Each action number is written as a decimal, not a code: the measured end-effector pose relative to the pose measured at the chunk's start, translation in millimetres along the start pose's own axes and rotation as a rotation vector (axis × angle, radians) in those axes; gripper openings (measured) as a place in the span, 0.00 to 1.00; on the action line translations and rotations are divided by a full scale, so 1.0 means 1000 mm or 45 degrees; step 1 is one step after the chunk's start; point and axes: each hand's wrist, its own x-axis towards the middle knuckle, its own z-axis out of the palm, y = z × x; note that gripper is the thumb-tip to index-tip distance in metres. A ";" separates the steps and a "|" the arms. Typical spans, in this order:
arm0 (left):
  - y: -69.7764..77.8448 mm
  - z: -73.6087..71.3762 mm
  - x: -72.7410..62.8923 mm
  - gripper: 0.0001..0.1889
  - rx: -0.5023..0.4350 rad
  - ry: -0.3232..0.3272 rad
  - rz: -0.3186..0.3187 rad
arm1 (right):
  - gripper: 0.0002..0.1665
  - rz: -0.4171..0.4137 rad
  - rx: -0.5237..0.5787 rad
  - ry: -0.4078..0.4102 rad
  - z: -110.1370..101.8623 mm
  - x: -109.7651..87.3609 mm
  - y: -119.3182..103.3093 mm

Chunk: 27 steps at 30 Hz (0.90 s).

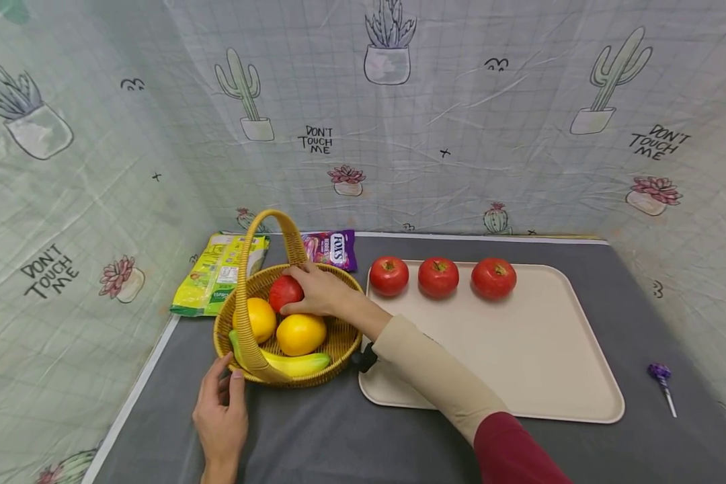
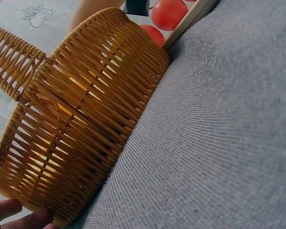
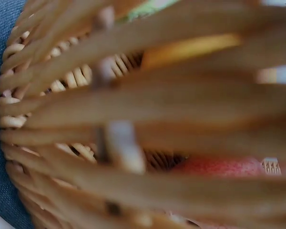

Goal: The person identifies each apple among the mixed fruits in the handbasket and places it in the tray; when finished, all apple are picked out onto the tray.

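In the head view, my right hand (image 1: 319,289) reaches over the rim of the wicker basket (image 1: 345,344) and grips a red apple (image 1: 286,294) inside it. Two yellow-orange rounded fruits (image 1: 301,334) and a banana (image 1: 299,365) lie in the same basket. At the basket's front left, my left hand (image 1: 220,410) has its relaxed fingertips against the outside of the weave. The left wrist view shows a few of these fingers (image 2: 26,220) by the basket's lower side. Blurred basket strands fill most of the right wrist view, with part of the apple (image 3: 219,166) showing between them.
A beige tray (image 1: 490,356) stands right of the basket, with three red apple-like fruits (image 1: 438,277) along its back edge. Behind the basket are a green-yellow packet (image 1: 218,275) and a purple candy bag (image 1: 339,249). A purple lollipop (image 1: 661,376) lies at far right.
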 end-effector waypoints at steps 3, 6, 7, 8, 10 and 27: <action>0.001 0.000 0.000 0.17 0.007 -0.003 -0.010 | 0.47 0.005 -0.010 -0.016 0.000 0.001 -0.001; 0.001 0.000 -0.001 0.17 0.017 -0.008 -0.012 | 0.49 0.016 -0.031 -0.022 0.001 0.002 0.000; 0.001 0.000 -0.001 0.17 0.020 -0.010 -0.012 | 0.50 0.022 -0.032 -0.023 0.001 0.002 0.000; 0.001 0.000 -0.001 0.17 0.021 -0.011 -0.013 | 0.51 0.028 -0.032 -0.024 0.002 0.003 0.001; 0.001 0.000 -0.001 0.17 0.021 -0.011 -0.014 | 0.52 0.040 -0.035 -0.024 0.003 0.004 0.002; -0.003 0.000 0.001 0.17 -0.051 -0.022 0.005 | 0.47 0.014 0.067 0.094 0.004 0.003 0.004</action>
